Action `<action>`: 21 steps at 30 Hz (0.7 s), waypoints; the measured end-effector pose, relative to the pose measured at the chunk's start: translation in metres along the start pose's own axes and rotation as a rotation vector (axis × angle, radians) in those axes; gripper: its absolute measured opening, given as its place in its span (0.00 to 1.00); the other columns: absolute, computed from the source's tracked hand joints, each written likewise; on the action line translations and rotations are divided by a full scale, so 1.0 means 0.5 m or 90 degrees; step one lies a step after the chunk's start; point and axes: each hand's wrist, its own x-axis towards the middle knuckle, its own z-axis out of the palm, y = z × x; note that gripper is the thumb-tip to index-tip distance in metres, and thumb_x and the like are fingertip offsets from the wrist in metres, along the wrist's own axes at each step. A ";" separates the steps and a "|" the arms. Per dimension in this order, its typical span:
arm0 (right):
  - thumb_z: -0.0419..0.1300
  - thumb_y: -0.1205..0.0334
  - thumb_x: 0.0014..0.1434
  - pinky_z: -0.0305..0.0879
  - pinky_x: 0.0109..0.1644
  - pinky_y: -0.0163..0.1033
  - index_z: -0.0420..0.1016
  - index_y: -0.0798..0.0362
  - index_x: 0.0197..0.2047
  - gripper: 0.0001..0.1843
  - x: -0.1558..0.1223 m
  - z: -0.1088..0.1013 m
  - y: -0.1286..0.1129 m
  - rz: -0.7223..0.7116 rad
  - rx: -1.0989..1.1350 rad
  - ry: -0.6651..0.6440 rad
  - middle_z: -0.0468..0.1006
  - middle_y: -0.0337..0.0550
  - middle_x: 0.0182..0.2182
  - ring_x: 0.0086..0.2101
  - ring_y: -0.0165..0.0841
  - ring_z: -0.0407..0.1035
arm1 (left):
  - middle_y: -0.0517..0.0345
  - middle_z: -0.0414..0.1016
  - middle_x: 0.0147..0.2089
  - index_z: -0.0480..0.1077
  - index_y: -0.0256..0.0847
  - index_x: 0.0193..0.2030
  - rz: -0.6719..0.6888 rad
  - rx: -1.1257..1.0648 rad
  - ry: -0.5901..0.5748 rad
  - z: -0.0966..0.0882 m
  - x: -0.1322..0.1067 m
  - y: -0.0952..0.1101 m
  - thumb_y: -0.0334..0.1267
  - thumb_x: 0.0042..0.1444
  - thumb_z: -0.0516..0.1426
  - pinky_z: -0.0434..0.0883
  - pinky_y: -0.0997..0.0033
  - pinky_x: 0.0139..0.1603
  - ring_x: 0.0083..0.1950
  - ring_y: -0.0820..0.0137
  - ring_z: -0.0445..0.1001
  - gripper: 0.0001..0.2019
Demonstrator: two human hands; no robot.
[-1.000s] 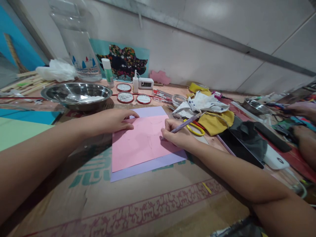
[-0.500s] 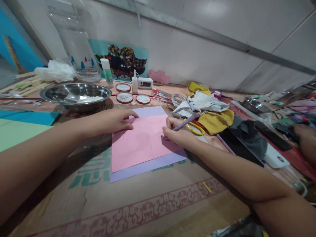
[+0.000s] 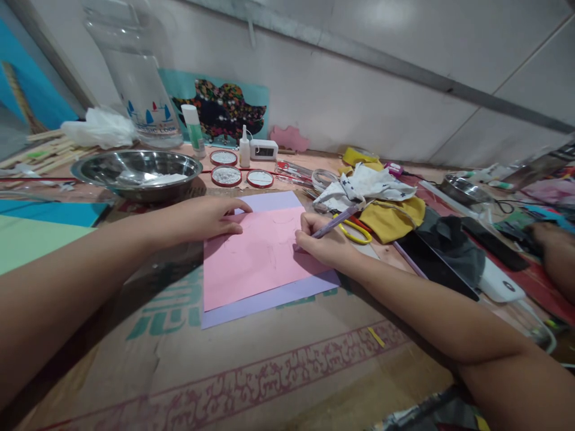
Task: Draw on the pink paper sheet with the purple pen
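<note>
A pink sheet of paper [image 3: 251,269] with faint drawn lines lies on top of a lilac sheet [image 3: 269,306], both resting on a printed cardboard [image 3: 188,359]. My left hand [image 3: 215,216] lies on the upper left of the pink sheet, thumb and fingers apart. Between the fingers of my right hand [image 3: 323,239] is a purple pen [image 3: 335,222], slanted up to the right. Its tip meets the pink paper near the sheet's right side, partly hidden by the fingers. Yellow-handled scissors [image 3: 357,232] lie just beyond my right hand.
A steel bowl [image 3: 139,170], a water jug [image 3: 148,90], a glue stick [image 3: 193,129], red-rimmed dishes [image 3: 226,176] and a small white bottle [image 3: 244,149] line the back. Cloths [image 3: 395,218] and a black-screened device [image 3: 435,263] lie right. Another person's hand [image 3: 554,245] shows far right.
My hands, the pen and the papers hold almost the same positions. The camera view has shifted slightly. At the far right, the other person's hand has moved a little.
</note>
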 end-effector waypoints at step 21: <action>0.57 0.61 0.54 0.53 0.25 0.33 0.54 0.49 0.22 0.15 -0.007 0.003 -0.003 -0.001 0.032 -0.015 0.62 0.31 0.17 0.20 0.26 0.60 | 0.53 0.77 0.58 0.67 0.50 0.63 0.007 0.002 -0.006 0.002 0.002 -0.005 0.49 0.58 0.56 0.69 0.63 0.51 0.53 0.60 0.75 0.25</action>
